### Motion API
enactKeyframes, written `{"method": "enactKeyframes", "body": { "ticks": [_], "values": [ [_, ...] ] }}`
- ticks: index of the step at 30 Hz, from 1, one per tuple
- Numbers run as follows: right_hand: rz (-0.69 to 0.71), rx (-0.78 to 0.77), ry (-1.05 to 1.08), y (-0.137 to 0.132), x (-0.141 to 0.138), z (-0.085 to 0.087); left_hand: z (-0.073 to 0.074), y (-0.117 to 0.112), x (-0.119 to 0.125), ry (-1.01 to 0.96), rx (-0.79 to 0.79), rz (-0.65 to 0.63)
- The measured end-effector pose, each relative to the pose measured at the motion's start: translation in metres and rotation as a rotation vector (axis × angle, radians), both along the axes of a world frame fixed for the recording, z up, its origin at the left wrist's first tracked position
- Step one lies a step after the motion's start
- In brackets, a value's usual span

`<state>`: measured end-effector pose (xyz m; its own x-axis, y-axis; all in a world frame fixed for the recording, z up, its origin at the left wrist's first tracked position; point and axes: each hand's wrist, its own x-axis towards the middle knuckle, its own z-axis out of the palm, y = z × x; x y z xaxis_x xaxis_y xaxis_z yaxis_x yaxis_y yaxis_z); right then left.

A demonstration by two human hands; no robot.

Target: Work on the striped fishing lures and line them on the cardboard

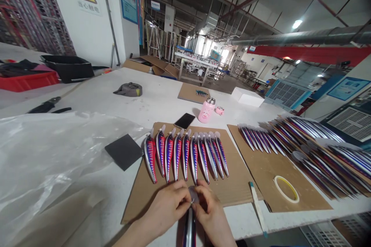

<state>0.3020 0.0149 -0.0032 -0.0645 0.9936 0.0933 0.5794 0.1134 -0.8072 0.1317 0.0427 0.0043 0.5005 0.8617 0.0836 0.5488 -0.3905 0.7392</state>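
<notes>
Low in the head view, my left hand (pixel 166 204) and my right hand (pixel 211 210) pinch the front end of a silver-sided fishing lure (pixel 189 229) close to its round clear lip. The lure's body points down toward me, and its lower end runs out of the frame. My fingertips hide part of the lip joint. Just beyond my hands, a row of red, blue and silver fishing lures (pixel 177 156) lies side by side on a cardboard sheet (pixel 237 177), their clear lips facing away from me.
Right of the sheet, more lures (pixel 315 162) lie stacked on cardboard layers beside a tape roll (pixel 286 189) and a narrow strip (pixel 257 208). A phone (pixel 184 120), pink bottle (pixel 206 111), black square (pixel 123 151) and plastic sheeting (pixel 58 162) surround the work area.
</notes>
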Motion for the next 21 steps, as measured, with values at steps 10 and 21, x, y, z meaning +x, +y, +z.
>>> {"method": "enactKeyframes", "body": {
  "ticks": [10, 21],
  "values": [
    [0.145, -0.058, 0.092, 0.003, 0.011, 0.005, 0.004, 0.0, 0.0, 0.05, 0.015, 0.009],
    [0.127, -0.048, 0.107, 0.007, 0.0, 0.011, 0.003, -0.001, 0.0, 0.072, 0.008, 0.026]
  ]
}}
